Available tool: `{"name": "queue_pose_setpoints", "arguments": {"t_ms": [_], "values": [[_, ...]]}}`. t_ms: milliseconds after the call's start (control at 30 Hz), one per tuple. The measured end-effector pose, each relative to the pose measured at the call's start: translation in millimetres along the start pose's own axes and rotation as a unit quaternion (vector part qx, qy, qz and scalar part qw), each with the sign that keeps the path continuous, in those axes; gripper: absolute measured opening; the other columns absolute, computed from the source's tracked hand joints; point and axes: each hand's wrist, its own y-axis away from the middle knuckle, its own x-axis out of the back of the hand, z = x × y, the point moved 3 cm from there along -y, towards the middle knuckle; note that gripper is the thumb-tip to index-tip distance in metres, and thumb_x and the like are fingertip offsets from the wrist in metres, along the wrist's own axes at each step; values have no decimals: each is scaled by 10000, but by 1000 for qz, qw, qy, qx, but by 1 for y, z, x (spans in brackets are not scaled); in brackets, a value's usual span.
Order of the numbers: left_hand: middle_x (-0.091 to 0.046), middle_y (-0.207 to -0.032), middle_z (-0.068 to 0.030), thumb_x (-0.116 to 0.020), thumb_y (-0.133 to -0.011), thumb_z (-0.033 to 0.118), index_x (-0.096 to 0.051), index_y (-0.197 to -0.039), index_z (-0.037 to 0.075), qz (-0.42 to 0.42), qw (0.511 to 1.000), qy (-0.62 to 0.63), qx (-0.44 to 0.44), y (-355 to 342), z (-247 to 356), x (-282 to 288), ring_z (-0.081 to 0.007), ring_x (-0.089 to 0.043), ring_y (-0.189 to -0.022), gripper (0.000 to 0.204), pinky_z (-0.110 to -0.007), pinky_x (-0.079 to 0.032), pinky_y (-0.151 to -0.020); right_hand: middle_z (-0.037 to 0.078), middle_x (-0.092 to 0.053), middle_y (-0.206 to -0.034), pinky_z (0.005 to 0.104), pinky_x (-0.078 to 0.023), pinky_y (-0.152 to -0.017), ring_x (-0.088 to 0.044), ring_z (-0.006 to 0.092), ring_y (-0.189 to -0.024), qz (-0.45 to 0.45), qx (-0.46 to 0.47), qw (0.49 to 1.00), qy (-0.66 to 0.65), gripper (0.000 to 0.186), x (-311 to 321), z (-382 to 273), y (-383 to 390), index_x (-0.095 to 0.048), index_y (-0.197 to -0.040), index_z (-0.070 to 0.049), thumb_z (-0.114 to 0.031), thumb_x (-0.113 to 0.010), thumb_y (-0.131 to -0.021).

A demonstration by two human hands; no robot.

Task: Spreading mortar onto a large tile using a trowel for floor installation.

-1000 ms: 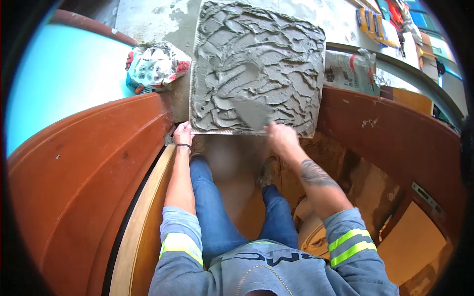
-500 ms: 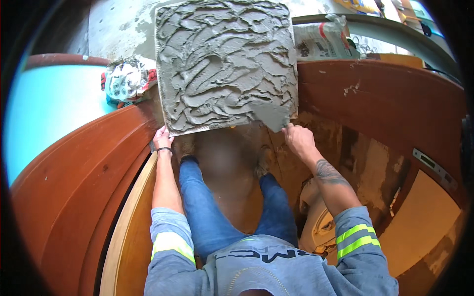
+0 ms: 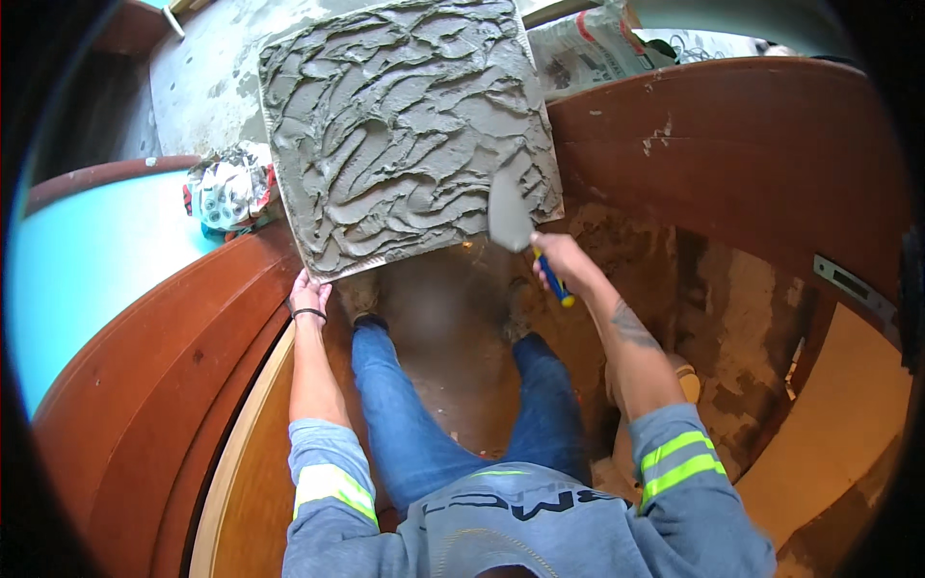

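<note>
A large square tile (image 3: pixel 374 261) lies ahead of me, its upper face coated with ridged grey mortar (image 3: pixel 405 125). My left hand (image 3: pixel 308 294) grips the tile's near left corner, fingers closed on the edge. In my right hand (image 3: pixel 567 262) is a trowel (image 3: pixel 509 214), held by its blue and yellow handle. The trowel's blade reaches over the near right part of the mortar; its tip is at the coating, though I cannot tell whether it touches.
Brown wooden door frames (image 3: pixel 723 135) flank the tile on both sides. A crumpled bag (image 3: pixel 231 188) sits to the left, and a grey-white sack (image 3: pixel 588 48) lies beyond the right frame. Bare, patchy floor (image 3: pixel 443 308) lies under my feet.
The trowel has turned so its blade points forward, and its handle now shows. My right hand has shifted slightly left. My left hand still holds the tile's corner; the whole view has tilted.
</note>
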Motion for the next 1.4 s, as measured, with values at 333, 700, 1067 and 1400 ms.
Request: {"name": "queue_pose_setpoints", "arguments": {"t_ms": [333, 700, 1067, 1400], "values": [[-613, -1110, -29, -395, -921, -19, -471, -1305, 111, 1, 1000, 14, -8, -4, 0, -18, -143, -581, -808, 413, -341, -482, -820, 219, -646, -859, 485, -498, -771, -628, 393, -850, 153, 292, 800, 501, 277, -43, -47, 22, -556, -989, -15, -248, -418, -931], [-614, -1056, -12, -444, -940, 45, -509, -1251, 101, 8, 1000, -14, -19, -13, 26, -1, -129, -567, -778, 322, -312, -483, -762, 234, -641, -828, 500, -508, -697, -632, 401, -781, 207, 345, 701, 590, 265, -3, -126, -2, -583, -898, -11, -256, -482, -903], [-589, -1132, -20, -429, -945, 32, -500, -1261, 104, 13, 1000, 5, 4, -28, 50, 23, -156, -585, -924, 332, -341, -467, -816, 18, -533, -623, 282, -438, -437, -471, 122, -477, -6, 44, 992, -115, 289, -21, -159, -36, -538, -829, -46, -286, -449, -963], [-585, -1122, -9, -466, -933, 60, -499, -1268, 100, 6, 1000, 12, -11, -39, 67, 44, -135, -570, -931, 339, -334, -457, -824, 2, -490, -610, 268, -396, -401, -442, 113, -457, -36, 50, 982, -176, 285, -51, -215, -79, -484, -823, -59, -309, -456, -958]]}}
